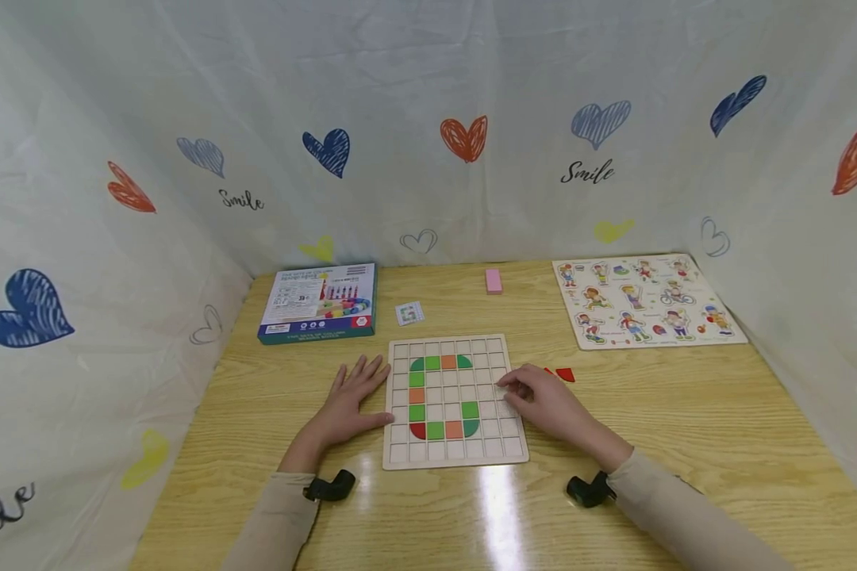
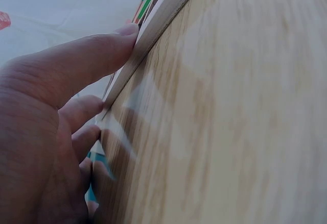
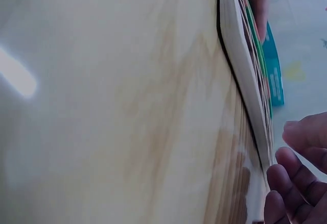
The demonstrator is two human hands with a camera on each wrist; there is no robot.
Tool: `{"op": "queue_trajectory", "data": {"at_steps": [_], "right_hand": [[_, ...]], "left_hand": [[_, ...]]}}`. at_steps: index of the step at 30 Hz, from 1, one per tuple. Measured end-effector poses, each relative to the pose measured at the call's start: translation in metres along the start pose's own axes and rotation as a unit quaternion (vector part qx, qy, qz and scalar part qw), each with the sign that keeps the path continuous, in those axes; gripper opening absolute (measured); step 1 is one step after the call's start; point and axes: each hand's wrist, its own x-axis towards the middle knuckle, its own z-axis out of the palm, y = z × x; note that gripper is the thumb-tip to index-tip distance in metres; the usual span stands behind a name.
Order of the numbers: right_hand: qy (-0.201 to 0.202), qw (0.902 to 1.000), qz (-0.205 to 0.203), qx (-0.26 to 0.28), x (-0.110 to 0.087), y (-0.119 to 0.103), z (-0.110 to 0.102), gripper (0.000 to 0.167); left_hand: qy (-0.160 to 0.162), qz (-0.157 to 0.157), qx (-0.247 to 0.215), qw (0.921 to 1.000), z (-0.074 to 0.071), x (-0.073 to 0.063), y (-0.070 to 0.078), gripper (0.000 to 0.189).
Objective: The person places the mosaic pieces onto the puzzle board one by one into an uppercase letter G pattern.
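Observation:
A wooden grid board [image 1: 443,453] lies flat on the table, with green and orange squares, dark green rounded corners and a red rounded corner [image 1: 418,431] set in its cells. My left hand [image 1: 347,406] is spread flat at its left side, and the thumb [image 2: 102,55] touches the board's edge. Over the right edge hovers my right hand [image 1: 546,403], fingers loosely bent. In the right wrist view its thumb and fingertips stand apart with nothing between them. Just past that hand lie red pieces [image 1: 566,374], one partly hidden by it.
A small pattern card [image 1: 409,313] lies behind the board, and a boxed set [image 1: 317,303] at the back left. Farther back sits a pink block [image 1: 493,281]. A picture board of sports figures [image 1: 648,303] occupies the back right. White curtain [image 1: 400,79] encloses the table.

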Motion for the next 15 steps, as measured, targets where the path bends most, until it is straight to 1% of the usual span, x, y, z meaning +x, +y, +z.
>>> {"op": "queue_trajectory", "data": {"at_steps": [4, 9, 15], "right_hand": [[0.013, 0.9997, 0.020, -0.010, -0.005, 0.011, -0.010, 0.018], [0.033, 0.9986, 0.031, -0.026, -0.009, 0.024, -0.022, 0.018], [0.051, 0.9967, 0.044, -0.045, -0.011, 0.037, -0.034, 0.019]], "left_hand": [[-0.002, -0.004, 0.002, 1.0000, -0.001, -0.001, 0.001, 0.090], [-0.004, -0.011, 0.006, 0.9999, -0.001, -0.001, 0.001, 0.091], [-0.003, -0.010, -0.001, 0.9999, -0.001, -0.001, 0.002, 0.090]]}}
